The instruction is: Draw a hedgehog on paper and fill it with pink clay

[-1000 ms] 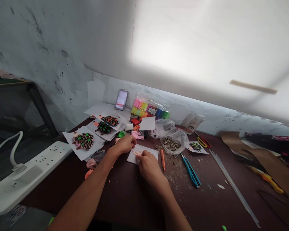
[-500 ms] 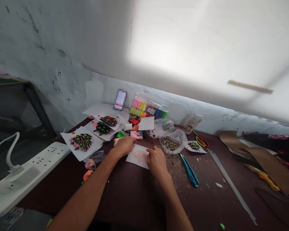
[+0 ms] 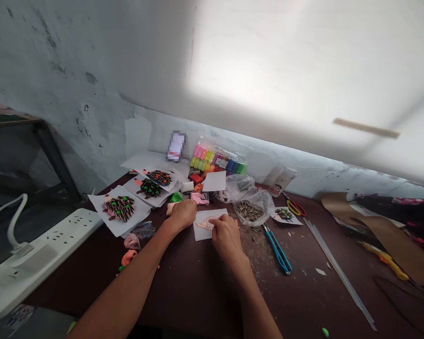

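Both bare hands are close in on a small white card (image 3: 202, 237) that lies on the table (image 3: 201, 287) between them. The left hand (image 3: 184, 214) is curled, fingers bunched at or just beside the card's left edge; whether it grips anything I cannot tell. The right hand (image 3: 226, 233) is narrow, its fingers bent and one reaching onto the orange line drawing (image 3: 207, 223), though what is under the fingertips is hidden. If the left hand isn't really pinning the card, a push from the right could slide or turn it. Heavy pressing might smear the lines or flatten the pale orange patch (image 3: 199, 225) that seems to sit at the drawing's left end. Grit (image 3: 250, 246) is scattered to the right, near the plastic bag (image 3: 267, 201) of dark slim pieces (image 3: 248, 212), and could stick to anything soft. A wide sweep of the right hand would risk nudging that bag or the blue tool (image 3: 278, 250); the left, drifting outward, could catch the pink clay (image 3: 199, 198) just beyond it.
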Tool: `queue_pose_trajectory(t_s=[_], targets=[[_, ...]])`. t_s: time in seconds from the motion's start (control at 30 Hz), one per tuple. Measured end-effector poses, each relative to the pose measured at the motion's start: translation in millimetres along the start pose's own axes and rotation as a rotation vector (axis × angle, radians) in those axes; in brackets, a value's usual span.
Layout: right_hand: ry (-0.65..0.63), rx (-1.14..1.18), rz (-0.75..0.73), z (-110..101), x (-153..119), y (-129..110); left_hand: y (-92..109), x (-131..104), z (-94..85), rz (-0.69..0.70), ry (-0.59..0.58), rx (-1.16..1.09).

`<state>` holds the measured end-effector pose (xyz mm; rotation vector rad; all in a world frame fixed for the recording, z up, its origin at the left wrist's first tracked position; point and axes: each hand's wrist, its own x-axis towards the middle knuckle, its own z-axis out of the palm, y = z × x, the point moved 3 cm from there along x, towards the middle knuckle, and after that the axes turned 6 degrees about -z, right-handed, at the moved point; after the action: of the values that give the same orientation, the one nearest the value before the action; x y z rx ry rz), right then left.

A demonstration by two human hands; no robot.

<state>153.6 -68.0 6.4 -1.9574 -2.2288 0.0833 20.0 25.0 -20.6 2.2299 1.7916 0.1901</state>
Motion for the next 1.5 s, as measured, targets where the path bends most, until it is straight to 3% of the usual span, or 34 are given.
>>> queue_pose_trajectory(t_s=[0.2, 0.97, 1.5], targets=[[-0.042, 0.025, -0.142, 10, -1, -14, 0, 0, -0.1, -0.005, 0.001, 0.000], [-0.040, -0.123, -0.241, 22, 1, -26, 1, 1, 1.1, -0.007, -0.003, 0.001], [0.005, 0.051, -0.161, 19, 3, -20, 2, -1, -0.3, -0.001, -0.025, -0.023]])
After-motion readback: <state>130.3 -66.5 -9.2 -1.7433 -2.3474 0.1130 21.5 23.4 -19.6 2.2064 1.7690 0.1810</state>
